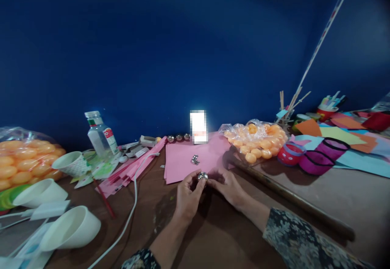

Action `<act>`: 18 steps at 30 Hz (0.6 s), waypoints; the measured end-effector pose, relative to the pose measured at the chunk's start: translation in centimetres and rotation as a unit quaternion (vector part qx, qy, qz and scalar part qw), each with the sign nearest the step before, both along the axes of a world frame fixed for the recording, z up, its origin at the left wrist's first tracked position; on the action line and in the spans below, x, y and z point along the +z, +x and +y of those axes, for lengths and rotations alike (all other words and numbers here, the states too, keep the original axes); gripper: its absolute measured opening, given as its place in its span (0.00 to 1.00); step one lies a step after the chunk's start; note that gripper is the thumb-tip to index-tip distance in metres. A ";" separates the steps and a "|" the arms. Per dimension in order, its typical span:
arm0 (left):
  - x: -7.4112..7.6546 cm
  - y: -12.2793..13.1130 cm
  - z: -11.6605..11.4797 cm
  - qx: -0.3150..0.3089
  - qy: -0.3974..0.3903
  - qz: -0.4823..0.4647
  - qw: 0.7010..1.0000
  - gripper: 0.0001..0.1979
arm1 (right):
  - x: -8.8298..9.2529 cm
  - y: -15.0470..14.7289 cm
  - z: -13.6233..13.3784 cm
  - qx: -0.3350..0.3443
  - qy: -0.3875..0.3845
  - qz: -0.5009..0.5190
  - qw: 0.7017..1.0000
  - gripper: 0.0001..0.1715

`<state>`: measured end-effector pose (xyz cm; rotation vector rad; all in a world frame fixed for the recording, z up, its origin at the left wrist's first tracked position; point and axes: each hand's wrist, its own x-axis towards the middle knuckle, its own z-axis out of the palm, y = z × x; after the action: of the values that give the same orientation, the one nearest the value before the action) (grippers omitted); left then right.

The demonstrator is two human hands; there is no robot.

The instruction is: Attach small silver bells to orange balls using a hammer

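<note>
Both hands meet over the brown table, just in front of a stack of pink paper sheets point(185, 157). My left hand point(187, 198) and my right hand point(227, 185) pinch a small shiny silver ball-like object point(202, 176) between their fingertips. A second small silver piece point(195, 159) lies on the pink paper a little beyond the hands. Three more small silver balls point(178, 137) sit in a row at the far edge of the paper.
A bag of orange balls point(257, 141) lies to the right, another point(26, 161) at far left. White paper cups point(70, 228) and a white cable point(134, 196) are on the left, a clear bottle point(100, 135) behind. A long wooden stick point(292, 198) and coloured paper crafts point(319, 151) lie right.
</note>
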<state>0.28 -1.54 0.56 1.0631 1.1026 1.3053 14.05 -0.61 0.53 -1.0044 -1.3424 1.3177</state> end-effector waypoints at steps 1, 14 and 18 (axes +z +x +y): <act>0.1 0.0 -0.1 0.006 -0.005 -0.007 1.000 0.20 | 0.2 0.1 -0.1 0.003 -0.007 -0.001 1.000 0.17; 0.1 -0.2 -0.3 0.037 0.023 0.010 0.999 0.21 | 2.1 -1.4 9.5 -0.079 0.163 -0.412 0.893 0.06; 0.4 -0.3 -0.3 0.043 0.045 0.027 0.998 0.19 | 1.2 -2.3 10.7 -0.073 0.167 -0.438 0.880 0.08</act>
<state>-0.03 -1.83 0.92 1.1341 1.1505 1.4124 11.79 10.07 1.70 -1.4897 -2.0173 0.4482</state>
